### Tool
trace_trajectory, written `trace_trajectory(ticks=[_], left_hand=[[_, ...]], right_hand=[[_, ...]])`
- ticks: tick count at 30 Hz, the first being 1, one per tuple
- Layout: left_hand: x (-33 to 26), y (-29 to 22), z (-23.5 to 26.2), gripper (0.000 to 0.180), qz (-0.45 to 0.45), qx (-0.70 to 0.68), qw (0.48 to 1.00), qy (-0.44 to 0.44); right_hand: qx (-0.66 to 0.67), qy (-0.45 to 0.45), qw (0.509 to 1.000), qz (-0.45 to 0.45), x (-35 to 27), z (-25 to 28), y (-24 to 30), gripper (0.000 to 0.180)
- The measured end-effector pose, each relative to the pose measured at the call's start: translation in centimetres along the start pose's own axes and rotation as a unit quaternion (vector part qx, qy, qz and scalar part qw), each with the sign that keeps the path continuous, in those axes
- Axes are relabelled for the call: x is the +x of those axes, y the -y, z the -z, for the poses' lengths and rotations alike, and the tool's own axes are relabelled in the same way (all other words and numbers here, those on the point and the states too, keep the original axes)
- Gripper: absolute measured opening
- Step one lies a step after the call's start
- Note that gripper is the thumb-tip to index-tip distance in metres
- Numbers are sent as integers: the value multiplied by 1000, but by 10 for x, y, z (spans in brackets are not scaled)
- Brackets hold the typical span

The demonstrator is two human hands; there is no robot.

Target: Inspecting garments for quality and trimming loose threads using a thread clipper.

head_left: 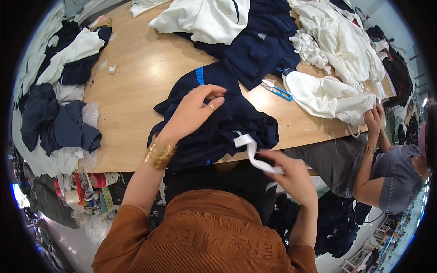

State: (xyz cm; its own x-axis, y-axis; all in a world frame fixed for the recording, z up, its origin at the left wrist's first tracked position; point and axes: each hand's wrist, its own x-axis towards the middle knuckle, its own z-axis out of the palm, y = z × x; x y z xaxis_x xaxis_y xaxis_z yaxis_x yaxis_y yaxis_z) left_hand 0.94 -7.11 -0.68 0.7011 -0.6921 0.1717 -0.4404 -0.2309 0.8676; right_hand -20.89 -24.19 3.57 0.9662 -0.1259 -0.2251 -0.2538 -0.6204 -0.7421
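A navy garment (218,113) lies bunched on the table in front of me, with a blue strip (199,75) on its upper part. Over its left side is my left hand (195,109), fingers loosely curved, the thumb apart from them and nothing visible between. Whether it touches the cloth I cannot tell. My right hand (293,175), slightly blurred, pinches a white fabric strip (252,154) at the table's near edge. The strip's far end reaches over the garment, close to a small pale label (237,133).
Blue-handled thread snips (277,90) lie right of the garment. At the right, a co-worker's hands (374,119) hold a white garment (323,95). More navy cloth (259,45) and white cloth (205,20) lie at the back. Dark garments (59,120) are heaped at the left edge.
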Motion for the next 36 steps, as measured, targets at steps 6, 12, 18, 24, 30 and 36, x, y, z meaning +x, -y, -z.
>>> trace_trajectory(ticks=[6, 12, 18, 24, 30, 36], left_hand=[[3, 42, -20, 38, 43, 109, 989, 90], [1, 27, -18, 16, 152, -223, 952, 144], [4, 4, -28, 16, 53, -204, 971, 116], [-8, -44, -25, 75, -63, -118, 986, 101], [10, -52, -32, 71, -20, -258, 943, 210], [12, -11, -75, 17, 30, -109, 973, 201]], right_hand=[[-26, -139, 990, 19, 21, -2, 14, 44], [-14, -231, 969, 82, 71, -49, 9, 28], [-60, -321, 934, 149, 85, -57, 9, 24], [38, -336, 923, 182, 79, -42, 9, 16], [104, -327, 905, 252, 60, -15, 30, 19], [108, -274, 954, 63, 19, 7, -20, 33]])
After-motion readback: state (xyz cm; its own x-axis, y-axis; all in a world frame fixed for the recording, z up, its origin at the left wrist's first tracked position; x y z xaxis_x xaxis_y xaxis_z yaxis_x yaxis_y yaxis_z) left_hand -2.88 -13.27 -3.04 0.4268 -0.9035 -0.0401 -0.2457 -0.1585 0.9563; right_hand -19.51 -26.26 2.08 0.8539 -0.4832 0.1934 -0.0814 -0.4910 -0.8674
